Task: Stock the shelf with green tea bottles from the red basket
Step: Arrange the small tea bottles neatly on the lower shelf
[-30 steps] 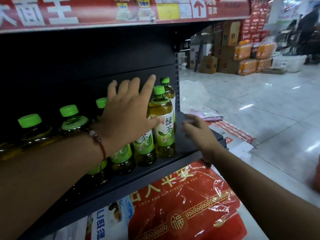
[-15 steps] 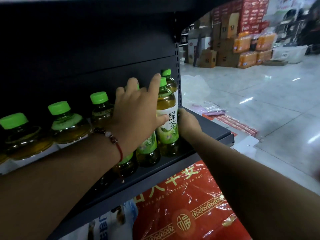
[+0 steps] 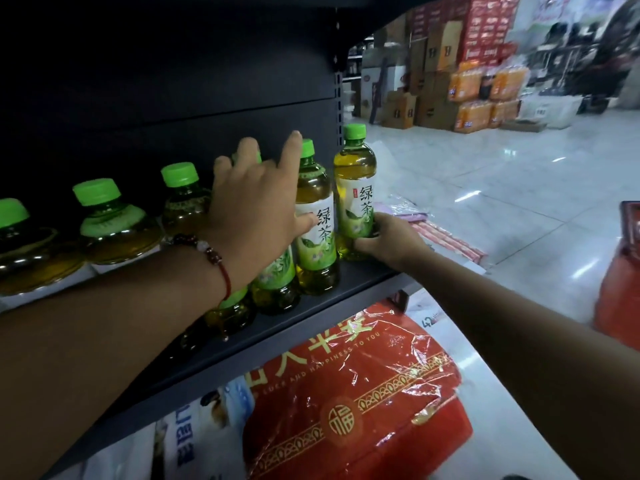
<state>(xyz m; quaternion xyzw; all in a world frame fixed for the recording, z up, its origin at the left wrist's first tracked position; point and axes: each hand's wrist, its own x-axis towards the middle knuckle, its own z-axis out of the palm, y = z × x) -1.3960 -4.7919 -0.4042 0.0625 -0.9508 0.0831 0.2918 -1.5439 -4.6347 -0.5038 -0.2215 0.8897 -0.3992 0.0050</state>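
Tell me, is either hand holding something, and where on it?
The right hand grips the end green tea bottle around its lower body. The left hand only presses flat against neighbouring bottles.

Shelf [image 3: 349, 289] front strip bare near the edge, passable; bottles [image 3: 317, 237] crowd the far side left to right; end bottle [image 3: 355, 199] at right upright post [image 3: 337, 109]; floor [image 3: 502, 188] open beyond.

right hand [image 3: 388, 239] around end bottle [image 3: 355, 188]
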